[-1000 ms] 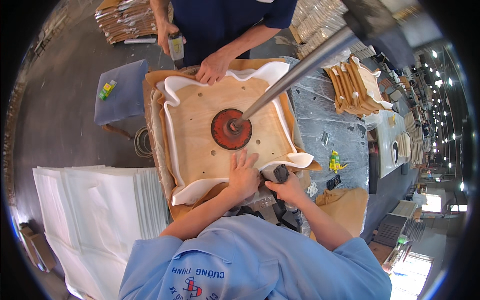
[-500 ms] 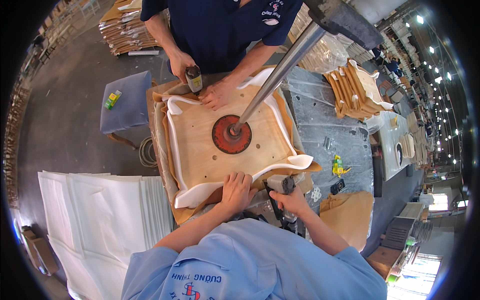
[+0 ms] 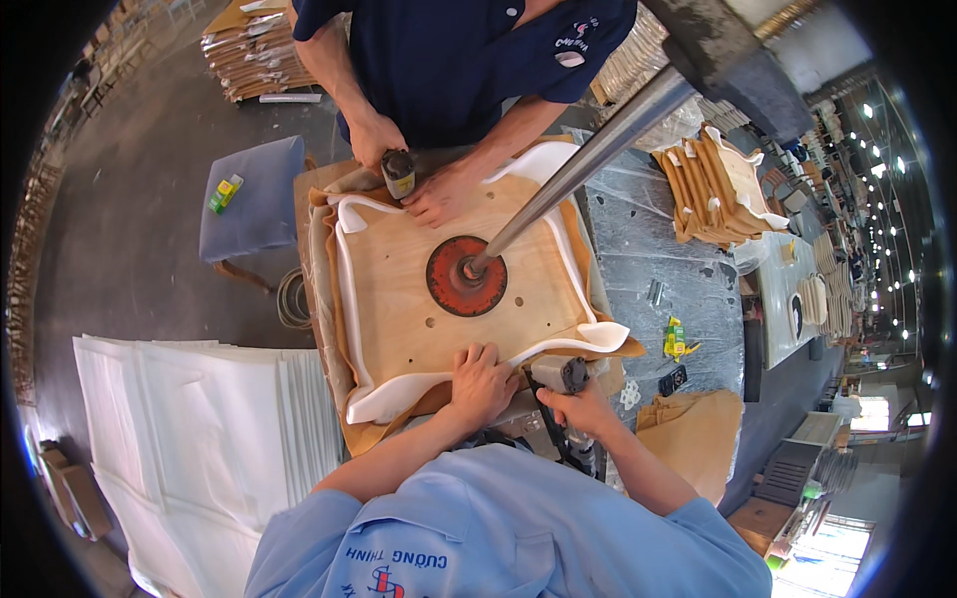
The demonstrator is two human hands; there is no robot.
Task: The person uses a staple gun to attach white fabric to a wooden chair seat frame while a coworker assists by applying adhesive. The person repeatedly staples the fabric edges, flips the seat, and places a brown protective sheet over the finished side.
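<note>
A plywood seat panel [image 3: 399,289] lies face up, with white foam [image 3: 391,397] folded up round its edges and brown fabric [image 3: 623,351] outside the foam. On the near edge, my left hand [image 3: 482,387] presses its fingers over the wood and pulls the foam and fabric edge in. Just to the right, my right hand [image 3: 588,411] grips a staple gun [image 3: 563,374], whose nose is near the same edge. A red round pressing disc [image 3: 467,276] on a metal rod [image 3: 588,164] bears down on the panel's middle.
Opposite, a co-worker's hand [image 3: 377,140] holds another staple gun [image 3: 399,171] at the far edge. White foam sheets [image 3: 199,429] stand at left beside a blue stool [image 3: 254,199]. On the plastic-covered table [image 3: 648,289] at right are a small yellow-green box [image 3: 677,339] and brown fabric pieces [image 3: 693,434].
The view has shifted slightly. My left hand is a little farther right along the near edge, closer to the staple gun. The co-worker's staple gun stays at the far edge.
</note>
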